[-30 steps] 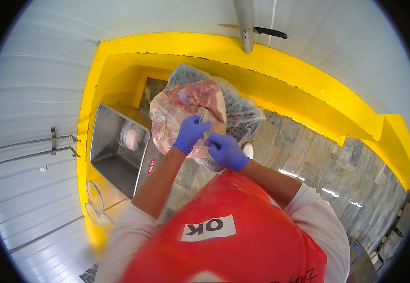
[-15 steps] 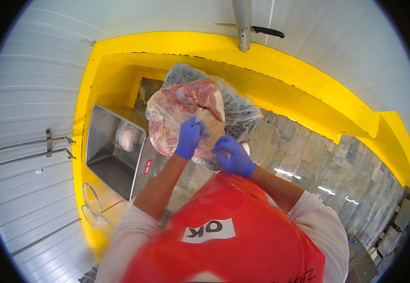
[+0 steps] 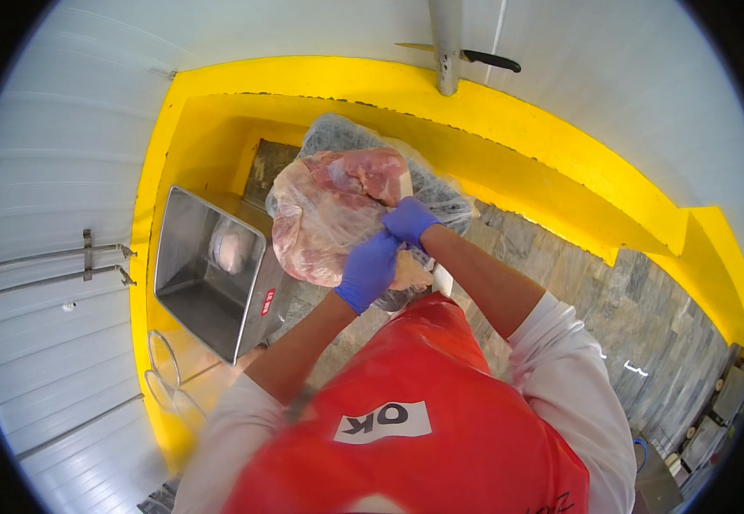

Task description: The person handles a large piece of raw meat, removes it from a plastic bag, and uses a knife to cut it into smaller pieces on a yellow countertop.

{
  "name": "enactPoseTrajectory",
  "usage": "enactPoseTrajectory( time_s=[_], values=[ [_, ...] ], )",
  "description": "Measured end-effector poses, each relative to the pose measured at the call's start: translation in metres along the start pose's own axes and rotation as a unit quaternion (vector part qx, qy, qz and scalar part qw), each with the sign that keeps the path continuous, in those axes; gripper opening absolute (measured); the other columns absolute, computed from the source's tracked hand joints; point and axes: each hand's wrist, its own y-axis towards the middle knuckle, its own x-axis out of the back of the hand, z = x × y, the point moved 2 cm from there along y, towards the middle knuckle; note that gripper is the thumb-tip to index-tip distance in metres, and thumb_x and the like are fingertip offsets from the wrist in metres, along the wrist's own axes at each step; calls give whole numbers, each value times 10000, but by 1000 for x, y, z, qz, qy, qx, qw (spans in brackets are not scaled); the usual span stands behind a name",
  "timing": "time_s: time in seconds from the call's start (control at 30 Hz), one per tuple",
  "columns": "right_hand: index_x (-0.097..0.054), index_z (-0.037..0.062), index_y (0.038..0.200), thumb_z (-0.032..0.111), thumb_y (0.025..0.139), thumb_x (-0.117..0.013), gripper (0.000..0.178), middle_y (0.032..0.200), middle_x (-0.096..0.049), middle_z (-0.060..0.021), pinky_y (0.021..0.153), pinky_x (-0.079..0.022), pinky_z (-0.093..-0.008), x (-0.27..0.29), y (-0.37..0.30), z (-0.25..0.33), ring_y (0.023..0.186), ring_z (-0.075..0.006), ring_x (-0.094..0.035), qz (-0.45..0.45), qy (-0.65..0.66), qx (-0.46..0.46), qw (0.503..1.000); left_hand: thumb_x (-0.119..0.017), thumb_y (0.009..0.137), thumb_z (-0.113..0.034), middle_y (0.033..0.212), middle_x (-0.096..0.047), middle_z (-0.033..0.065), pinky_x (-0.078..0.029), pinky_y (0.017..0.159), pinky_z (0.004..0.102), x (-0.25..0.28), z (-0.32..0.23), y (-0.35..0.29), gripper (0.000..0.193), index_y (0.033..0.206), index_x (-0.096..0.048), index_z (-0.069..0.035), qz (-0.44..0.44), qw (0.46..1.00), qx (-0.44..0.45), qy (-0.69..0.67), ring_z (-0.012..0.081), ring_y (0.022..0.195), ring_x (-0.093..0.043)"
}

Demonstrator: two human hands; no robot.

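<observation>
A large piece of raw meat (image 3: 316,218), pink-red with pale fat and a thin shiny film over part of it, rests on a stack wrapped in clear plastic (image 3: 440,193). Both my hands wear blue gloves and meet at its right near side. My left hand (image 3: 367,270) is closed at the near edge, its fingertips partly hidden. Just beyond it, my right hand (image 3: 410,220) has curled fingers gripping the meat's right edge. A pale flap of the meat (image 3: 410,272) hangs out below my hands.
To the left stands a deep steel bin (image 3: 205,304) holding a pale pink wrapped lump (image 3: 231,247). A yellow ledge (image 3: 329,77) curves behind the meat. A black-handled knife (image 3: 492,60) lies by a grey post (image 3: 445,51). Metal rails (image 3: 46,259) run along the left wall.
My right hand has moved up and left onto the meat's right edge. My left hand has come down and right, toward the near edge. The meat has shifted slightly.
</observation>
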Motion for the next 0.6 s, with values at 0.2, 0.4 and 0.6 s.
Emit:
enactPoseTrajectory(
  time_s=[0.2, 0.4, 0.6],
  values=[
    [-749, -26, 1070, 275, 929, -565, 380, 1115, -729, -299, 952, -563, -513, 2, -14, 17, 1083, -456, -710, -64, -101, 37, 992, -627, 989, -206, 1341, -633, 208, -482, 1029, 511, 57, 4, 6, 342, 1315, -679, -120, -30, 998, -15, 61, 428, 1225, -597],
    [-738, 40, 1124, 275, 958, -528, 356, 1110, -737, -264, 949, -555, -529, 4, -15, 4, 1053, -465, -705, -103, -100, 65, 988, -556, 1042, -340, 1694, -289, 198, -234, 1202, 667, 37, 61, 51, 527, 1565, -492, -312, -53, 966, 5, 251, 509, 1523, -285],
    [-699, 27, 1003, 278, 969, -514, 314, 998, -709, -287, 856, -531, -573, 0, -16, -48, 972, -503, -673, -126, -53, 127, 982, -512, 1063, -373, 1711, -265, 191, -189, 1213, 696, 25, 68, 56, 511, 1573, -482, -358, -32, 958, 32, 282, 498, 1551, -246]
  ],
)
